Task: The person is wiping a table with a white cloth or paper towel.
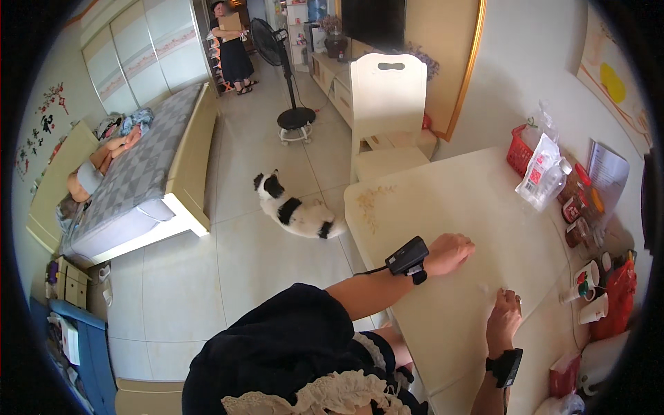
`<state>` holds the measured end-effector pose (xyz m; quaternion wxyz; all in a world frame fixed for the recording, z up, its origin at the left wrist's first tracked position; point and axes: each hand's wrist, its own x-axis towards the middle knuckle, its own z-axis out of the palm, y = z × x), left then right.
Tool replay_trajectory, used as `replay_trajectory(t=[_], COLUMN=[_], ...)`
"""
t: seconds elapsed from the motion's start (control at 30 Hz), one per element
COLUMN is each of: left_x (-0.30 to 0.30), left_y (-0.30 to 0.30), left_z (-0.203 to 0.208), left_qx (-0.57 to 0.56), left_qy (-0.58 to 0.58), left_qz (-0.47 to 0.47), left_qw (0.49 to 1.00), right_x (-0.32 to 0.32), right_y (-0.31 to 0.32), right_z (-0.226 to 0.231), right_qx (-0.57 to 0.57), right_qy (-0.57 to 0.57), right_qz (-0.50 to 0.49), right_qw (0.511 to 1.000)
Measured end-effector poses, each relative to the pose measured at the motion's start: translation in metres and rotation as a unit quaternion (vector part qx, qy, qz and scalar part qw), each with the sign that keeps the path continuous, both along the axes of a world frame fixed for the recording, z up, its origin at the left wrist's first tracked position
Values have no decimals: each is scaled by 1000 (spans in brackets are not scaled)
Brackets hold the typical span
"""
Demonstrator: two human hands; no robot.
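Note:
Both of my hands are over the cream table (443, 187), beside its long near edge. My left hand (449, 254) is curled closed just above the tabletop, with a black device strapped at its wrist. Closer to me, my right hand (504, 319) also has its fingers bent in, and another black device (505, 366) sits on that wrist. What either hand holds, if anything, is hidden or too small to make out. A faint pale patch shows on the tabletop between them, too indistinct to name.
Along the wall side stand a red basket (519, 150), a clear plastic package (543, 174), jars (575, 206), paper cups (593, 309) and a red bag (618, 297). A white chair (389, 93) stands at the table's far end. A black-and-white dog (294, 209) lies on the floor.

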<state>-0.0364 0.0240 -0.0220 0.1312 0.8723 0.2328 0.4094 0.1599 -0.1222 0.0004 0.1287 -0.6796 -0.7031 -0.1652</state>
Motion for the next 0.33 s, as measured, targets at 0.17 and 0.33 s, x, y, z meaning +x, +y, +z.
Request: replay_trajectory(t=[0.17, 0.33], left_x=[0, -2], left_y=[0, -1], left_z=[0, 2], left_qx=[25, -11], left_qy=[-19, 6], left_qz=[10, 9], left_qw=[999, 1000], right_x=[-1, 2], right_y=[0, 2], right_z=[15, 10], right_qx=[-16, -17], right_qy=[52, 78], right_qz=[-1, -9], right_qw=[999, 997])
